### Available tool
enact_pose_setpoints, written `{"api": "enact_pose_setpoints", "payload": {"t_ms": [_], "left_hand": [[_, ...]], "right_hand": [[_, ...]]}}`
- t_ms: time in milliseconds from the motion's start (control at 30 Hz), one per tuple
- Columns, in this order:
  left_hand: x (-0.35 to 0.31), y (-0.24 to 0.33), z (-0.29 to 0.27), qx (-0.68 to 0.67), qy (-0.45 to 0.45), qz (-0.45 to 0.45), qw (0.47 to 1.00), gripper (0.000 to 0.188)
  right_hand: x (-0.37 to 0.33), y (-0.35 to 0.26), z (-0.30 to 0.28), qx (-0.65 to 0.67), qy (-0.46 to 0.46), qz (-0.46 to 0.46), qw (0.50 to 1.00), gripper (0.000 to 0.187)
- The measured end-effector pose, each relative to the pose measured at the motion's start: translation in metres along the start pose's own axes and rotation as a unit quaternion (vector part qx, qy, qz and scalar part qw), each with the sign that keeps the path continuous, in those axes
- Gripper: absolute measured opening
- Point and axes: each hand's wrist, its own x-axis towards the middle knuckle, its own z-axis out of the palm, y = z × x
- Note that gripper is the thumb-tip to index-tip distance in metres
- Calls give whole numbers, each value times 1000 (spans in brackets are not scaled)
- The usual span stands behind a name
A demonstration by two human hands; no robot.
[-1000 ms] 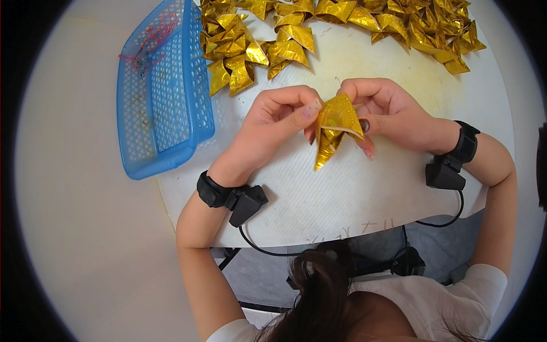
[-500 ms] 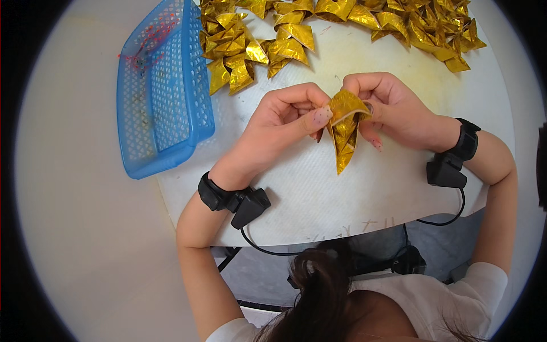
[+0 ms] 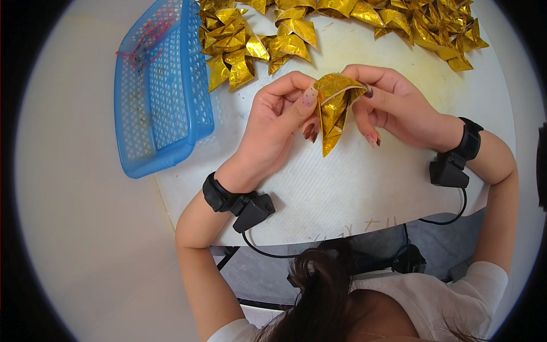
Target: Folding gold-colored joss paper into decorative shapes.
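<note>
Between my hands, above the white table, is a folded gold foil paper piece (image 3: 336, 108) with a curved, open upper edge and a point hanging downward. My left hand (image 3: 279, 114) pinches its left upper corner between thumb and forefinger. On the other side, my right hand (image 3: 393, 105) grips the right upper corner the same way, its lower fingers curled beneath. The inner folds show; the back of the piece is hidden from view.
Many similar folded gold pieces (image 3: 236, 54) lie in a heap along the table's far side. A blue perforated plastic basket (image 3: 196, 114) stands at the left, with red specks inside. Black devices (image 3: 253, 212) with cables are strapped to both wrists. The white table (image 3: 319, 199) has a curved edge.
Both hands have shifted the gold piece slightly up and to the left. Its upper opening looks wider, and my hands are a little farther apart.
</note>
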Motion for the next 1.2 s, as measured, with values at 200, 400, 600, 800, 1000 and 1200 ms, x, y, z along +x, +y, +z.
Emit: {"api": "enact_pose_setpoints", "payload": {"t_ms": [200,400,600,800,1000,1200], "left_hand": [[-2,-5,4,-56,5,-57,997,29],[-1,0,4,-46,-36,-74,996,35],[0,-2,5,-54,-76,-73,993,20],[0,1,4,-61,-88,-93,990,17],[0,1,1,-47,-102,-92,989,18],[0,4,5,-84,-29,-113,990,18]], "right_hand": [[-1,0,-2,53,-4,15,998,31],[-2,-2,-3,54,-27,12,998,29],[-3,0,-3,62,-49,-14,997,26],[-1,-1,-2,42,-55,-5,998,20],[0,-3,0,-2,-48,4,999,19],[0,-3,-2,56,-16,29,998,24]]}}
